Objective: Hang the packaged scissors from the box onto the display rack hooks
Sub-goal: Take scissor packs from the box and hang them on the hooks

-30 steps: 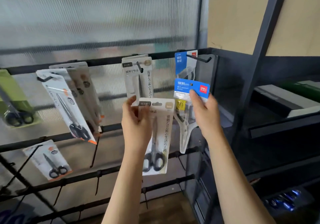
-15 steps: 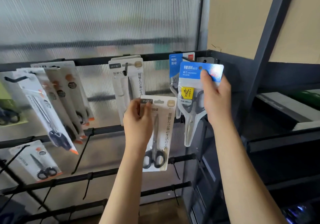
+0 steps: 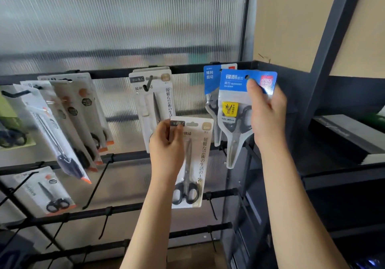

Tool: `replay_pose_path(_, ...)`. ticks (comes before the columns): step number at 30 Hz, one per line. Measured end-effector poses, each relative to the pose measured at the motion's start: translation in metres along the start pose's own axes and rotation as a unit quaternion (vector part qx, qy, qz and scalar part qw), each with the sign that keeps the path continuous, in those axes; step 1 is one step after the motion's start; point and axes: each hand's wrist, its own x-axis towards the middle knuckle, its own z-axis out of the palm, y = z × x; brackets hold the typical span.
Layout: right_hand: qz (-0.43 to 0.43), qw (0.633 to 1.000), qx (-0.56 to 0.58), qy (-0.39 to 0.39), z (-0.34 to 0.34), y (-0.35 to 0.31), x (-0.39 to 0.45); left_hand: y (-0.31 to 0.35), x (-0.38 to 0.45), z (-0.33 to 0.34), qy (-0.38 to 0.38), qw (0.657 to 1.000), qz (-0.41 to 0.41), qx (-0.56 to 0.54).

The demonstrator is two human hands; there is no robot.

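Observation:
My right hand (image 3: pixel 267 114) pinches a blue-topped pack of scissors (image 3: pixel 235 110) by its header and holds it up at the top rail of the black display rack (image 3: pixel 187 68), in front of another blue pack (image 3: pixel 210 85) that hangs there. Whether its hole sits on the hook I cannot tell. My left hand (image 3: pixel 166 145) grips the top left corner of a white card pack with black-handled scissors (image 3: pixel 193 164), held lower, below a hanging white pack (image 3: pixel 153 102).
Several more scissors packs hang at the left (image 3: pixel 68 122), one small pack lower down (image 3: pixel 50 193). Bare black hooks (image 3: pixel 98 183) stick out from the lower rails. A dark shelf unit (image 3: pixel 333 81) with cardboard (image 3: pixel 291 22) stands at the right.
My right hand has raised the blue pack from mid height up to the top rail, over the hanging blue pack. My left hand has kept the white pack at about the same place.

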Motion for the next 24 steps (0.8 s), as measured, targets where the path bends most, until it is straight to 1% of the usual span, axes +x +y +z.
replay_pose_path(5, 0.022, 0.999, -0.022, -0.015, 0.002, 0.003, 0.007, 0.001, -0.003, 0.001, 0.0, 1.0, 0.002, -0.005)
replay_pose_path(10, 0.058, 0.998, -0.03, -0.02, 0.003, 0.019, 0.014, 0.002, -0.004, -0.004, 0.01, 1.0, -0.007, -0.015)
replay_pose_path(16, 0.078, 0.995, -0.053, -0.036, 0.012, 0.037, 0.034, 0.002, -0.007, -0.011, 0.025, 1.0, -0.009, -0.005)
replay_pose_path(24, 0.1, 0.994, -0.034, -0.02, 0.023, 0.058, 0.05, 0.001, -0.002, -0.024, 0.057, 0.998, -0.009, -0.004)
